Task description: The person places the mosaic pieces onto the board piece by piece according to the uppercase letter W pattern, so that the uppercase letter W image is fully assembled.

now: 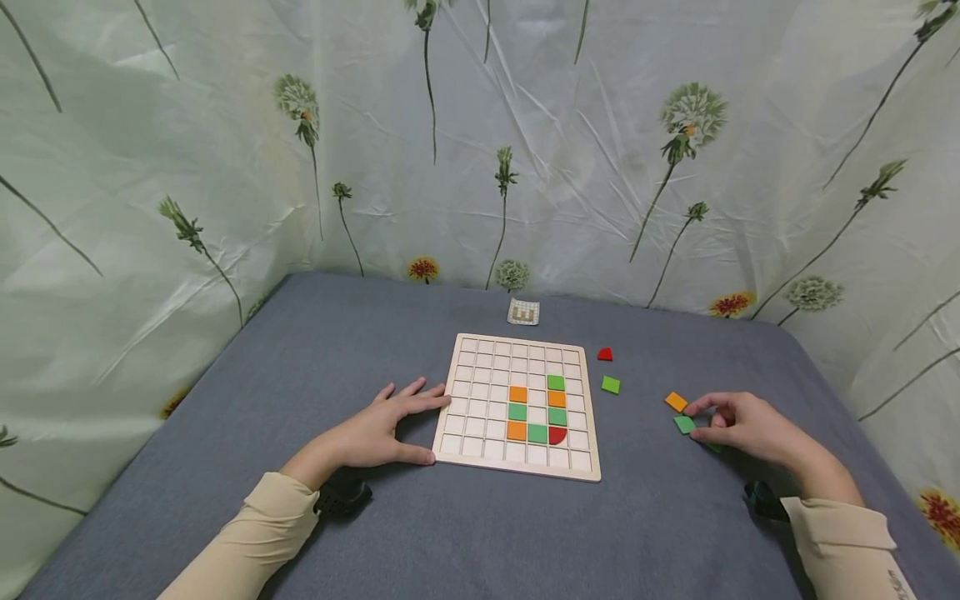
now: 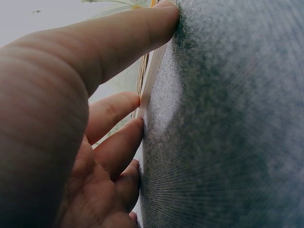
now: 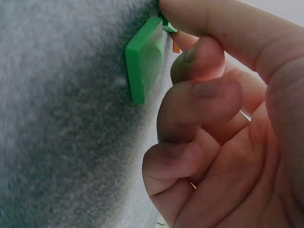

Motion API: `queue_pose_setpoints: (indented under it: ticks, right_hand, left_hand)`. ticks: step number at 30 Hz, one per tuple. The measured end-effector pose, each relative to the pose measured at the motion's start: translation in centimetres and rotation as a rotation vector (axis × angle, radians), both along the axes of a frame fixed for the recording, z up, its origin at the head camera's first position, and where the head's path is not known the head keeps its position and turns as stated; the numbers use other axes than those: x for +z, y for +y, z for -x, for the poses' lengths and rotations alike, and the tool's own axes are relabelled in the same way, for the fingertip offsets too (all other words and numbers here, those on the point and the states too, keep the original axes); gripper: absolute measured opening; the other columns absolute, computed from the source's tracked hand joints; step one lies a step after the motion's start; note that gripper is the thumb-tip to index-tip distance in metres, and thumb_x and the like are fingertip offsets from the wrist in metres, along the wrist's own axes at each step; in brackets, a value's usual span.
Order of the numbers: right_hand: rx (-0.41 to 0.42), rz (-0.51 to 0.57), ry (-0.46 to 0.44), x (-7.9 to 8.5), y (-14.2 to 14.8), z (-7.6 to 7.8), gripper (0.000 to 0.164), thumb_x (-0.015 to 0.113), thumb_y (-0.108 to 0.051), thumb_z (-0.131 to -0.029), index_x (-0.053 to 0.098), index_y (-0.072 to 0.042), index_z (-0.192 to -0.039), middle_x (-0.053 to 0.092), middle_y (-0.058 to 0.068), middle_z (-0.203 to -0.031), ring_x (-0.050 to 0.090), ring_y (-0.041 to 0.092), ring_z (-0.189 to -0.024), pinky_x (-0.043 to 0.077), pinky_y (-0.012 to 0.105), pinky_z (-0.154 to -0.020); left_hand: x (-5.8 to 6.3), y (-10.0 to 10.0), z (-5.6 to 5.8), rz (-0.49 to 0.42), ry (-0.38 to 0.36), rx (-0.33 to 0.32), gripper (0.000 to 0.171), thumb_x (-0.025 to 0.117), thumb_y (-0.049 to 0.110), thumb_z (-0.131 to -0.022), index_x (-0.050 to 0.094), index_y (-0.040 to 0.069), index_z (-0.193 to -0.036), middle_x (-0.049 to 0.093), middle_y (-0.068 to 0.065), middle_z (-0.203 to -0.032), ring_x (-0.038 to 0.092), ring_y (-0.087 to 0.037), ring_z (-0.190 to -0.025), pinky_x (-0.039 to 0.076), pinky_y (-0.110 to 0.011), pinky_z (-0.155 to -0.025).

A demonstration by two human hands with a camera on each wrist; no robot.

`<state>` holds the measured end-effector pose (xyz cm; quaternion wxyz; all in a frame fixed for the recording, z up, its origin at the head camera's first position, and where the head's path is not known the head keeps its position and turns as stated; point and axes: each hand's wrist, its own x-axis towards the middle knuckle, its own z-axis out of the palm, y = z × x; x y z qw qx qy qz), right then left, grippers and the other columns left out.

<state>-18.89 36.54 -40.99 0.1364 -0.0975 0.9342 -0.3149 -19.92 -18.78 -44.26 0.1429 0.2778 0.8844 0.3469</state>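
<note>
A light wooden grid board [image 1: 465,450] lies on the cloth with orange, green and red tiles in some squares. On its left edge, my left hand [image 1: 378,429] rests with fingers spread; thumb and fingertips touch the rim [image 2: 151,78]. Off to the right of the board, my right hand [image 1: 750,425] pinches a green tile [image 1: 683,424] at its edge between thumb and index finger, the other fingers curled in. An orange tile [image 1: 676,402] lies by the index fingertip. Beneath the hand is another green tile [image 3: 145,61], mostly hidden in the head view.
Just right of the board lie a red quarter-round tile [image 1: 604,354] and a light green tile [image 1: 611,385]. Behind the board sits a small printed pattern card [image 1: 523,312]. A flower-print curtain [image 1: 585,167] hangs along the far side of the grey cloth surface [image 1: 360,333].
</note>
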Motion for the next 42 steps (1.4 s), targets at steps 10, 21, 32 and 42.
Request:
queue_pose_setpoints:
  ticks: [10,21,32,42]
  right_hand:
    - [-0.046,-0.087,0.02,-0.1,-0.8,0.0,0.033,0.084,-0.024,-0.094,0.072,-0.005,-0.117,0.055,-0.004,-0.071,0.044,0.007,-0.059,0.037,0.024,-0.055]
    - [-0.033,-0.083,0.023,0.0,-0.9,0.0,0.034,0.082,-0.019,-0.094,0.072,0.001,-0.12,0.054,-0.003,-0.073,0.043,0.006,-0.06,0.036,0.024,-0.055]
    - [-0.055,-0.1,0.04,-0.3,-1.6,0.0,0.035,0.083,-0.026,-0.094,0.074,-0.002,-0.117,0.055,-0.003,-0.076,0.043,0.007,-0.061,0.036,0.025,-0.056]
    - [-0.01,-0.077,0.095,0.7,-4.3,0.7,0.031,0.083,-0.027,-0.095,0.077,-0.006,-0.116,0.056,-0.003,-0.078,0.046,0.006,-0.066,0.037,0.025,-0.057]
  left_hand:
    - [0.2,0.0,-0.1,0.008,-0.002,0.002,0.084,0.089,0.041,-0.088,0.052,0.023,-0.161,0.037,-0.003,-0.176,0.015,-0.041,-0.168,-0.002,-0.074,-0.13]
    - [-0.1,0.0,0.0,0.0,-0.005,0.0,0.083,0.088,0.04,-0.088,0.052,0.022,-0.161,0.037,-0.004,-0.176,0.015,-0.041,-0.168,-0.002,-0.075,-0.13]
    - [-0.1,0.0,0.1,-0.001,-0.003,-0.003,0.083,0.089,0.04,-0.088,0.052,0.023,-0.161,0.037,-0.004,-0.175,0.015,-0.041,-0.168,-0.002,-0.075,-0.13]
    - [-0.2,-0.1,0.0,-0.004,-0.001,0.0,0.083,0.088,0.04,-0.089,0.052,0.023,-0.161,0.037,-0.004,-0.176,0.015,-0.041,-0.168,-0.002,-0.075,-0.13]
